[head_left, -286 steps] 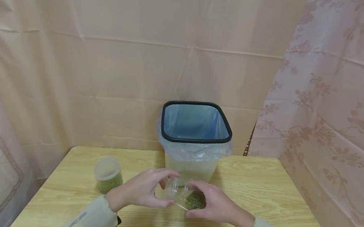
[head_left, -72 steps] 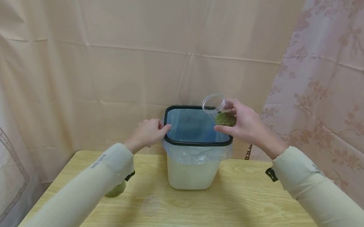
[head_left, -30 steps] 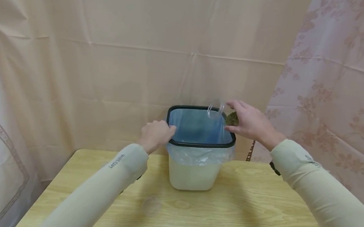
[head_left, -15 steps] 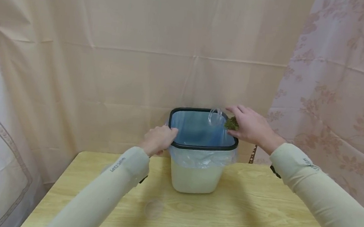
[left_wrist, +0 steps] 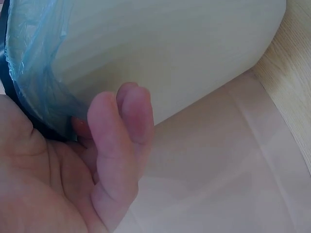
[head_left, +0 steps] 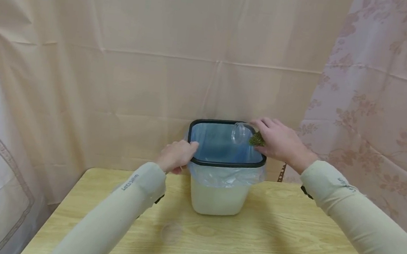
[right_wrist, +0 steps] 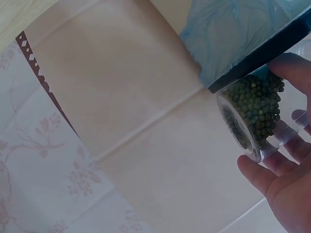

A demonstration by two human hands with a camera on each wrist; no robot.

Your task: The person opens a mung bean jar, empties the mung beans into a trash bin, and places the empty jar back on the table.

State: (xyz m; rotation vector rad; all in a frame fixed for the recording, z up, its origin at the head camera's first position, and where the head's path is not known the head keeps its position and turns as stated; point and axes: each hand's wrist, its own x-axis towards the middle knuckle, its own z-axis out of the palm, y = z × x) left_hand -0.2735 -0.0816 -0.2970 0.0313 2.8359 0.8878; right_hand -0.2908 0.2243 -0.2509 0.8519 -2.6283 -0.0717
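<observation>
My right hand (head_left: 278, 141) holds a clear plastic jar (head_left: 239, 133) on its side at the right part of the bin's opening, its mouth pointing left over the inside. Green mung beans (right_wrist: 255, 104) lie toward the jar's base in the right wrist view. With my left hand (head_left: 178, 155) I grip the left front of the black rim (head_left: 227, 164) of the bin (head_left: 218, 197). In the left wrist view, some fingers (left_wrist: 116, 150) bend outside the bin, below the rim. A bluish plastic liner (head_left: 228, 177) hangs over the rim.
A clear round lid (head_left: 171, 233) lies flat on the wooden table (head_left: 268, 249), in front of the bin. My left sleeve (head_left: 116, 213) hides most of the table's left side. A beige curtain (head_left: 149, 75) hangs behind, a floral one (head_left: 383, 121) at right.
Earlier both hands were at the jar over the table; since then the lid is off and lies on the table. The left hand moved to the rim, and the jar has tipped farther and lowered.
</observation>
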